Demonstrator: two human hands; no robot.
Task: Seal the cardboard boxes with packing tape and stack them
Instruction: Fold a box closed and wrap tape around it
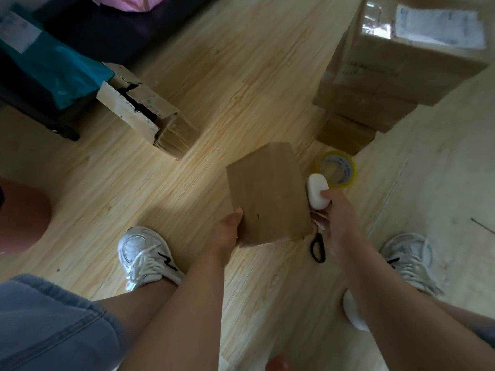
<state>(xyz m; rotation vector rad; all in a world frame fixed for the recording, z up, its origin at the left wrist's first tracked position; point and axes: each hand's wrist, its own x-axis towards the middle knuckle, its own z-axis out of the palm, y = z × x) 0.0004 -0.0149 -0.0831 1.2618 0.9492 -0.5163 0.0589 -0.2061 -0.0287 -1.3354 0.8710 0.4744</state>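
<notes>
A small brown cardboard box (267, 194) is held above the wooden floor between my feet. My left hand (230, 228) grips its near left corner. My right hand (338, 212) is at the box's right side and holds a white oval object (317, 191) with its fingers. A roll of clear-yellow packing tape (337, 168) lies flat on the floor just beyond the white object. Black-handled scissors (318, 249) lie on the floor below my right hand, partly hidden by it.
A stack of sealed cardboard boxes (388, 76) rises at the upper right. An open, torn box (147, 111) sits at the left centre beside a teal bag (53, 62) and dark furniture. My white sneakers (146, 258) stand either side of the work spot.
</notes>
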